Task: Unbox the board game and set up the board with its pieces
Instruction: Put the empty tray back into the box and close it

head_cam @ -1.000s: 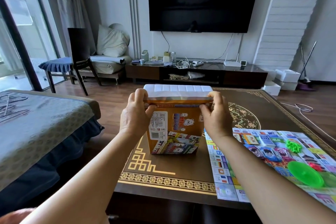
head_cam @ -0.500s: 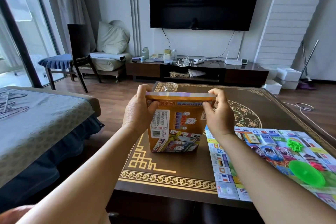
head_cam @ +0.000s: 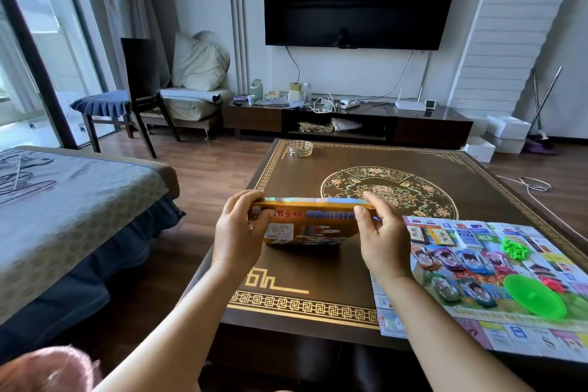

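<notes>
An orange game box (head_cam: 310, 224) is held just above the dark coffee table (head_cam: 350, 270), tilted so its long edge faces me. My left hand (head_cam: 237, 232) grips its left end and my right hand (head_cam: 381, 239) grips its right end, thumbs on the near side. The unfolded paper game board (head_cam: 483, 280) lies flat on the table's right part. On the board lie several picture cards (head_cam: 458, 259), a green dish (head_cam: 534, 296), a small green piece (head_cam: 514, 248) and a pink piece (head_cam: 555, 285).
A glass ashtray (head_cam: 300, 148) sits at the table's far left corner. A patterned sofa (head_cam: 63, 216) stands left of the table, with a dark chair (head_cam: 143, 89) beyond it. A low TV cabinet (head_cam: 346, 121) runs along the far wall.
The box stood upright with a white insert showing at its top; the insert slid out of sight, and both hands have tipped the box over toward flat and lowered it.
</notes>
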Motion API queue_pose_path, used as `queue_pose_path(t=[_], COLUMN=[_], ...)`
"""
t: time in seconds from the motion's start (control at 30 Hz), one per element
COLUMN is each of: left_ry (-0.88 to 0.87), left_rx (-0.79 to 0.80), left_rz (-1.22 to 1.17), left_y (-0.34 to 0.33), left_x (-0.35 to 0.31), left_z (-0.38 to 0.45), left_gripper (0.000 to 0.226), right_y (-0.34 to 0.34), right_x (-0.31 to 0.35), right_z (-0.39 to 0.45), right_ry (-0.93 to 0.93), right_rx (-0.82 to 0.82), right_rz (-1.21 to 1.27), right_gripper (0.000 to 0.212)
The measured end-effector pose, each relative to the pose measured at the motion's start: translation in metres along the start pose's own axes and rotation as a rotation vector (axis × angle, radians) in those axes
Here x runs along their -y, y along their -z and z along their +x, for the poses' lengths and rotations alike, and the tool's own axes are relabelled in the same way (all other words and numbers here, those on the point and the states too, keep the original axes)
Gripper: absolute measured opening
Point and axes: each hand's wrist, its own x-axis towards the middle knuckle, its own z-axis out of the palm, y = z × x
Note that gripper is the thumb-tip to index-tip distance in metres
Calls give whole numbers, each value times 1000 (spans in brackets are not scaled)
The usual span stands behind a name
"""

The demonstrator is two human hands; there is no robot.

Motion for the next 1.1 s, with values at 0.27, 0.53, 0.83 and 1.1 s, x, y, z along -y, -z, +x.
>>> queue_pose_path(t=[0.27,0.53,0.83,1.1], left_ry=[47,145,103,123], left_rx=[-61,39,-71,22], left_rz=[-32,81,69,215], left_y=[5,-3,6,6], left_x=[-16,-22,-37,-42], left_z=[2,15,18,28], left_gripper=[30,30,30,32], right_y=[4,-3,7,4], right_x=[16,11,33,36], right_z=[0,17,21,30], right_ry=[-37,-125,-57,-208], right_rx=[-52,-79,-129,-57], right_rz=[101,-11,85,62], right_gripper=[35,28,27,26])
